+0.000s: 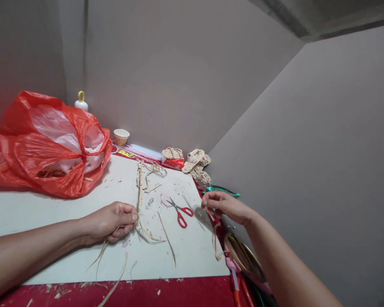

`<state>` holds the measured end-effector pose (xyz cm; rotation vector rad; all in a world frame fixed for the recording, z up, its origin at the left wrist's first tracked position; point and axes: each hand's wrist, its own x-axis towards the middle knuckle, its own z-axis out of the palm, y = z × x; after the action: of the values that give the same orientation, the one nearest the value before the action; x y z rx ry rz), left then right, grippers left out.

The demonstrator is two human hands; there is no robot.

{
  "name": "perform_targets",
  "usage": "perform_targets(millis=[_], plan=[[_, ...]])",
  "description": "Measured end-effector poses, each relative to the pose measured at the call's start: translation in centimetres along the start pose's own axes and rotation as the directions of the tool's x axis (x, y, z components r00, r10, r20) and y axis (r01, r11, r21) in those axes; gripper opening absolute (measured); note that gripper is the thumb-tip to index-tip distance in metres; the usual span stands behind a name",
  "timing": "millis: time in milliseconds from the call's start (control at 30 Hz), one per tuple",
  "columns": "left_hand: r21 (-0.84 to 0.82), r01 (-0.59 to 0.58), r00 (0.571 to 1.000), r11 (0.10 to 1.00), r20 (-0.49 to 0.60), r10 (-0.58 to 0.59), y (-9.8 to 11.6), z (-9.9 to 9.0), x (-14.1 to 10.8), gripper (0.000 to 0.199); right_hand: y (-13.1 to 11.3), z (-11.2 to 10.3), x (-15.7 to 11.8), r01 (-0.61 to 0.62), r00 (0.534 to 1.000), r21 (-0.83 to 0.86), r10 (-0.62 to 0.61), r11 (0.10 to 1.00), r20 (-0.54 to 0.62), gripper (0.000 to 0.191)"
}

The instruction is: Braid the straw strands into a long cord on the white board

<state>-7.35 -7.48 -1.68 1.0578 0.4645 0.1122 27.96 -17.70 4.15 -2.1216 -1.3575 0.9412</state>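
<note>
My left hand (120,221) is closed on the lower end of a narrow straw braid (140,194), which stretches away from me over the white board. Loose strands trail out below the fingers. To the right, my right hand (225,207) is raised over the board's edge, thumb and fingertips pinched together. A pale straw strip (215,243) hangs beneath it and appears to be held there. Between the hands lie red-handled scissors (181,211) with slightly parted blades, and a single loose straw strip (167,238). Tangled cord (156,169) lies around the braid's far end.
A big red plastic bag (51,162) fills the left side. Behind stand a paper cup (121,136) and a red box (173,162) topped with woven straw; small straw sandals (196,161) lie beside it. Green-handled pliers (224,189) and tape rolls (243,253) line the right edge.
</note>
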Motion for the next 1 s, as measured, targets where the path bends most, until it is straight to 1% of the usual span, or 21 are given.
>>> perform_targets(millis=[67, 133, 233, 333, 433, 567, 633, 700, 800, 833, 867, 900, 933, 1000], plan=[[-0.004, -0.001, 1.0, 1.0, 0.003, 0.001, 0.0, 0.1, 0.0, 0.026, -0.7, 1.1, 0.2, -0.001, 1.0, 0.015, 0.001, 1.0, 0.017, 0.033], [-0.002, -0.005, 1.0, 1.0, 0.009, 0.005, -0.1, 0.0, 0.1, 0.026, -1.3, 2.0, 0.9, 0.013, 1.0, 0.031, -0.013, 0.999, -0.026, 0.033], [-0.003, -0.014, 1.0, 1.0, 0.011, 0.014, -0.3, -0.2, 0.2, 0.025, -2.6, 3.2, 2.1, 0.076, 0.991, 0.059, -0.069, 0.995, -0.111, 0.03], [-0.011, -0.013, 1.0, 1.0, 0.003, 0.013, -0.4, -0.2, 0.2, 0.027, -4.7, 4.7, 3.4, 0.158, 0.98, 0.072, -0.148, 0.985, -0.134, 0.026], [-0.03, 0.0, 1.0, 1.0, -0.002, 0.0, -0.4, 0.0, 0.1, 0.029, -8.2, 6.5, 4.8, 0.266, 0.959, 0.068, -0.257, 0.962, -0.116, 0.023], [-0.056, -0.016, 1.0, 0.998, -0.028, 0.014, -0.5, 0.0, 0.2, 0.034, -14.7, 9.3, 6.2, 0.436, 0.897, 0.063, -0.429, 0.898, -0.105, 0.021], [-0.05, -0.022, 0.999, 0.999, -0.035, 0.02, -0.6, -0.1, 0.2, 0.036, -17.9, 10.9, 6.8, 0.474, 0.88, 0.075, -0.471, 0.877, -0.055, 0.017], [-0.047, -0.027, 0.999, 0.999, -0.039, 0.025, -0.7, -0.1, 0.3, 0.039, -20.5, 12.7, 7.6, 0.474, 0.876, 0.083, -0.479, 0.876, 0.058, 0.012], [-0.047, -0.021, 0.999, 0.999, -0.049, 0.019, -0.8, 0.0, 0.4, 0.042, -23.2, 15.7, 9.4, 0.42, 0.856, 0.098, -0.43, 0.902, 0.288, 0.004], [-0.047, -0.02, 0.999, 0.999, -0.052, 0.017, -0.9, 0.0, 0.4, 0.043, -23.8, 16.7, 10.2, 0.398, 0.845, 0.112, -0.412, 0.91, 0.341, 0.004], [-0.048, -0.021, 0.998, 0.999, -0.056, 0.018, -0.8, 0.0, 0.5, 0.044, -24.4, 17.6, 11.0, 0.382, 0.836, 0.138, -0.405, 0.914, 0.37, 0.007], [-0.048, -0.021, 0.998, 0.999, -0.06, 0.018, -0.8, 0.0, 0.5, 0.045, -25.0, 18.3, 11.9, 0.374, 0.833, 0.175, -0.413, 0.911, 0.369, 0.01], [-0.048, -0.019, 0.998, 0.999, -0.063, 0.016, -0.8, 0.0, 0.5, 0.046, -25.5, 18.9, 12.8, 0.373, 0.836, 0.225, -0.432, 0.9, 0.34, 0.013], [-0.046, -0.008, 0.997, 0.999, -0.078, 0.005, -0.8, 0.0, 0.6, 0.046, -26.3, 19.6, 14.6, 0.389, 0.854, 0.337, -0.472, 0.857, 0.217, 0.016]])
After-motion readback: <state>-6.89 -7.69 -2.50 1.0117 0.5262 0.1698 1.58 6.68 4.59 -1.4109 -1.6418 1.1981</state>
